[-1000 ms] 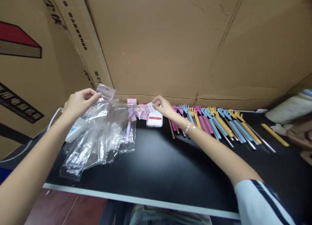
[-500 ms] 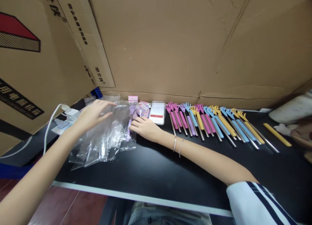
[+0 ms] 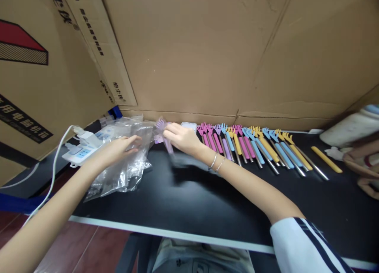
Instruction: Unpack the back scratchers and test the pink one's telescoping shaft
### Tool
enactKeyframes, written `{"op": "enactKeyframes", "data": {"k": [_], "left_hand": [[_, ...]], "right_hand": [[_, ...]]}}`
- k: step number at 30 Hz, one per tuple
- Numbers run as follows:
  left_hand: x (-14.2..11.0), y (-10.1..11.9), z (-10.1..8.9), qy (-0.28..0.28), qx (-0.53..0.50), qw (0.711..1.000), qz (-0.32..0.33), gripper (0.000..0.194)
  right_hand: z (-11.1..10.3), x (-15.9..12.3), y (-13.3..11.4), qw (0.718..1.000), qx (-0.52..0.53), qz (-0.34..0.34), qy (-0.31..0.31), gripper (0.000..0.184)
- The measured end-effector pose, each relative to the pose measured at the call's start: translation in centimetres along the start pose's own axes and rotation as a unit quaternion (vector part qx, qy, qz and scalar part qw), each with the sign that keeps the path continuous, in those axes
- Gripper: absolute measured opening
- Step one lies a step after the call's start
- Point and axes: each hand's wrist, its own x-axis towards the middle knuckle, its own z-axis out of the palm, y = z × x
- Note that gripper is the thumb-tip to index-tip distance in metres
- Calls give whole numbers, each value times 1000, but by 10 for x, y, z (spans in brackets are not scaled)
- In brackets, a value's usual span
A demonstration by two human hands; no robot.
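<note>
My right hand (image 3: 184, 139) grips a purple back scratcher (image 3: 168, 146) in a clear plastic bag and holds it up off the table. The bag's lower part is blurred by motion. My left hand (image 3: 123, 148) rests over a pile of clear plastic bags (image 3: 127, 174), its fingers loosely bent and thumb apart. Nothing shows in its grasp. Just beside the held piece lies a small pink card (image 3: 158, 139), partly covered.
Several back scratchers with pink, purple, blue and yellow handles (image 3: 269, 146) lie in a row at right. A lone yellow handle (image 3: 326, 159) lies beyond them. Behind my right hand is a phone (image 3: 189, 126). A power strip (image 3: 84, 152) with a white cable stands left; cardboard (image 3: 189, 56) walls the back.
My right hand has closed on the bagged purple back scratcher and raised it from the table. My left hand has moved slightly right and down, its fingers more bent.
</note>
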Motion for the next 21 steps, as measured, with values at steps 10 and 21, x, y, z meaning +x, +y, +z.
{"op": "enactKeyframes", "data": {"k": [10, 21], "left_hand": [[10, 107, -2, 75, -595, 799, -54, 53], [19, 153, 13, 166, -692, 693, -113, 35]], "right_hand": [[-53, -35, -11, 975, 193, 39, 101, 22], [-105, -110, -23, 770, 528, 359, 17, 13]]}}
